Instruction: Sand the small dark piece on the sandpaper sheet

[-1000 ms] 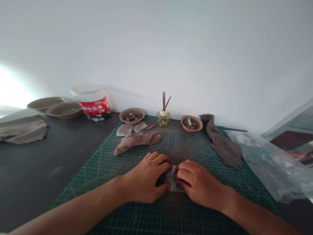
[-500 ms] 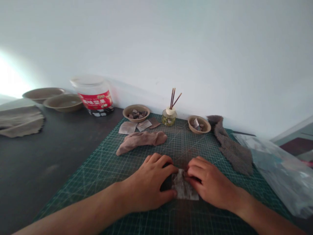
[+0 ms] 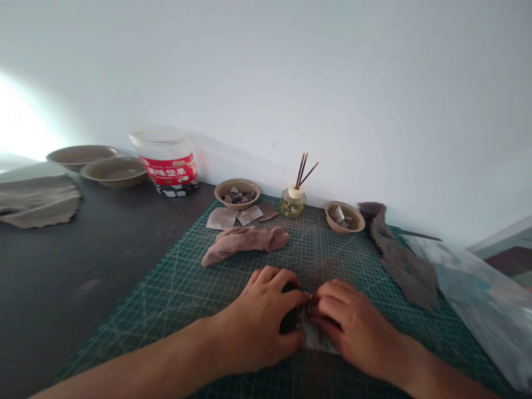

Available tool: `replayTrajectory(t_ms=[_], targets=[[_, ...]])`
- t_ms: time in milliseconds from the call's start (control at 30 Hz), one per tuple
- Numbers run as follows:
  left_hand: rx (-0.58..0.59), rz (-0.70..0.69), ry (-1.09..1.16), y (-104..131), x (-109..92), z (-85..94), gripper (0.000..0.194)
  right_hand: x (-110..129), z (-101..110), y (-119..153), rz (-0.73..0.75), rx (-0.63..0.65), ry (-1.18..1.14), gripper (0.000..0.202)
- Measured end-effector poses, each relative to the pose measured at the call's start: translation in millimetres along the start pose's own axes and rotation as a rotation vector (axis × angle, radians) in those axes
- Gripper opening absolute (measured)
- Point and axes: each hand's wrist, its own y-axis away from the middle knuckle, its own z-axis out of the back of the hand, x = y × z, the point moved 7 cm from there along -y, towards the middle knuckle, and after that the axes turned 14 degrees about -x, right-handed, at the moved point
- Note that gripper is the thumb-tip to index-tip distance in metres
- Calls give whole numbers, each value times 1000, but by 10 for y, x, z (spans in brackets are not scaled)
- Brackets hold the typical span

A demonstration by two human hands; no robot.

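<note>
Thumb and forefinger parted, my left hand point(image 3: 266, 327) touched the left side of a small, flat, grey-white, dark-streaked piece point(image 3: 316, 342) lying on the green gridded cutting mat point(image 3: 187, 282), while my right hand point(image 3: 357, 327), fingers bunched narrowly, partly covered its right side; from my remote view I could not tell whether either hand gripped it or only pressed. Beyond my left hand I saw a crumpled pinkish-brown cloth point(image 3: 245, 244), with a round tan bowl point(image 3: 238, 206) of brownish fragments point(image 3: 239, 195) farther back.
</note>
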Motion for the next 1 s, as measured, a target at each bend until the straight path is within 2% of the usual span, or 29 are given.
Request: replayTrajectory(t_ms=[100,267,433,600,733,833,900,1000], targets=[[-25,5,1,-7,-1,14,45,-26,10,16,-25,5,-15,15],[-11,7,-6,-3,-10,25,43,64,-20,62,54,31,-39,15],[-23,7,-11,-10,-7,39,48,-108,23,37,-109,1,-30,13],[-21,-7,-11,-1,-19,31,46,-25,-18,66,-53,15,-57,13],[-25,-14,-16,11,-29,41,46,-126,18,51,-161,-9,-10,15],[-25,-21,-20,23,-47,58,47,-99,-18,74,-122,37,-55,16],[-13,-19,-24,29,-59,65,48,-84,-7,73,-80,6,-48,13],[1,-12,-34,30,-78,78,49,-142,41,60,-116,-53,3,13]])
